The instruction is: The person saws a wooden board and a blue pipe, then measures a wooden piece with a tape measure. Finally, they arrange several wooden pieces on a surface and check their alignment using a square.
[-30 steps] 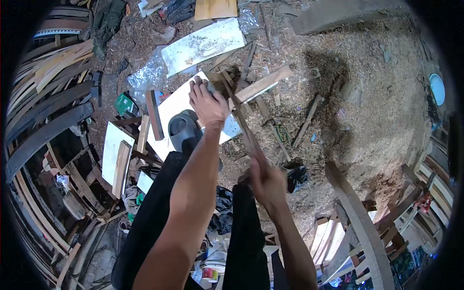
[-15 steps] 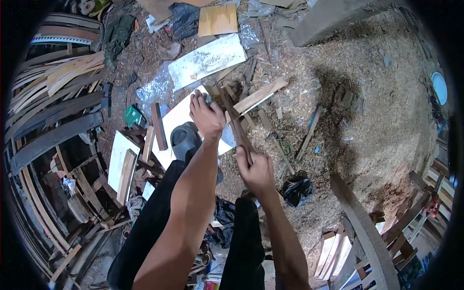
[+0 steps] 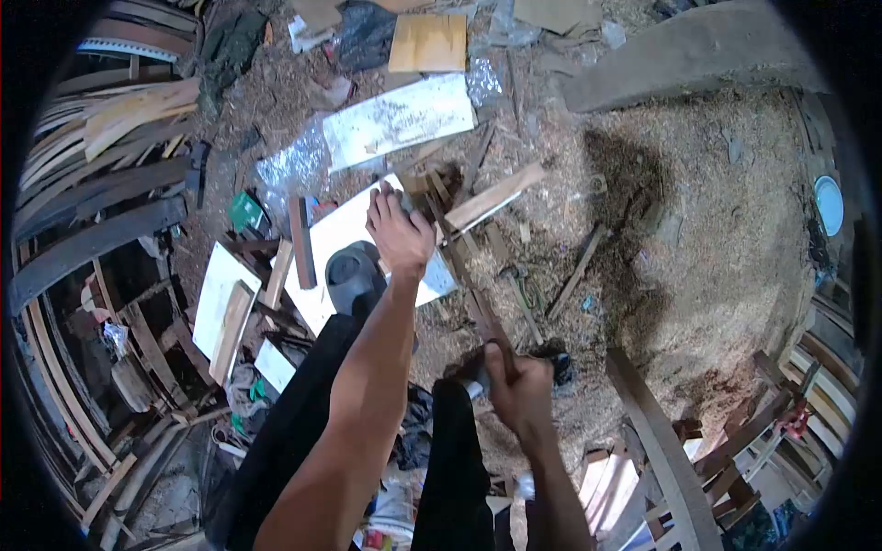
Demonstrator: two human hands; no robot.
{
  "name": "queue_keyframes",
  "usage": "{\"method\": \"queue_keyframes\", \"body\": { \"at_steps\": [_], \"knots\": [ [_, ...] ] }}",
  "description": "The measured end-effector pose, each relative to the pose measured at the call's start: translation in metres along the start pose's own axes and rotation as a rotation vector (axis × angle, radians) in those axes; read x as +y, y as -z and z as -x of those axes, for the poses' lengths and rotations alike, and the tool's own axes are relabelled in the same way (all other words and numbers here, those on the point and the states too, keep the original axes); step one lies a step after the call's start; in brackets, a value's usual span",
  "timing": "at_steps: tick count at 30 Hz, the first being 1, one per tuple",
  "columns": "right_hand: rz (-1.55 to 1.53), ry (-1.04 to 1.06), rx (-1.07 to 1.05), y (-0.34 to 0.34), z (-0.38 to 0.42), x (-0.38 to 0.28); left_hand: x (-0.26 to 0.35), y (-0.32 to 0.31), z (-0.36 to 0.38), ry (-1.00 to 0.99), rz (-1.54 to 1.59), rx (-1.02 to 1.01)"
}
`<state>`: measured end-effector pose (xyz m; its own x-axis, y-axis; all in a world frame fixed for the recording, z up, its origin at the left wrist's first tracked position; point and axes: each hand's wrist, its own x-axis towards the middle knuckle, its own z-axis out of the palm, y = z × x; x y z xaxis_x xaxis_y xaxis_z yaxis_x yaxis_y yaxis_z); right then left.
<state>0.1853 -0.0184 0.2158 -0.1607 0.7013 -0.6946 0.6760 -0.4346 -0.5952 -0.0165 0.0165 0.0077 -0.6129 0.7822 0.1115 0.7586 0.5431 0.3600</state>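
Observation:
A long, narrow dark wooden strip [image 3: 478, 298] runs from beside my left hand down to my right hand. My right hand [image 3: 519, 386] is wrapped round its near end, thumb along the top. My left hand [image 3: 400, 230] lies palm down near the strip's far end, fingers spread over a small greyish object that is mostly hidden. Under and beside this hand are a white board [image 3: 322, 239] and small wood blocks. A light wood piece [image 3: 496, 195] lies across just right of the strip's far part.
My foot in a grey shoe [image 3: 354, 275] rests on the white board. Another white board [image 3: 400, 119] and a yellowish panel [image 3: 428, 43] lie farther off. Stacked strips [image 3: 119, 138] line the left. A curved beam [image 3: 661, 441] rises at lower right.
My right hand has moved down and to the right, toward my body, along with its grip on the strip. My left hand has stayed near the strip's far end. The view has shifted slightly.

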Motion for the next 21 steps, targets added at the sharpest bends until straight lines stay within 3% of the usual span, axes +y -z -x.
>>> {"method": "queue_keyframes", "body": {
  "at_steps": [3, 7, 10, 12, 18, 21],
  "knots": [
    [0.099, 0.076, -0.021, 0.002, -0.014, -0.005, -0.001, -0.003, 0.007, -0.017, -0.010, 0.023],
    [0.134, 0.089, 0.031, -0.058, -0.082, -0.034, -0.014, -0.014, 0.007, -0.028, 0.069, 0.049],
    [0.119, 0.079, 0.101, -0.065, -0.112, -0.055, -0.019, -0.015, 0.000, 0.086, 0.188, 0.032],
    [0.084, 0.019, 0.022, -0.060, -0.091, -0.028, -0.012, -0.006, 0.006, 0.145, 0.237, 0.042],
    [-0.094, -0.062, -0.006, -0.048, -0.040, -0.014, -0.009, -0.003, 0.019, -0.041, 0.172, -0.052],
    [0.058, -0.184, 0.069, -0.044, 0.028, -0.010, -0.005, 0.000, 0.018, -0.002, 0.110, -0.104]
  ]
}}
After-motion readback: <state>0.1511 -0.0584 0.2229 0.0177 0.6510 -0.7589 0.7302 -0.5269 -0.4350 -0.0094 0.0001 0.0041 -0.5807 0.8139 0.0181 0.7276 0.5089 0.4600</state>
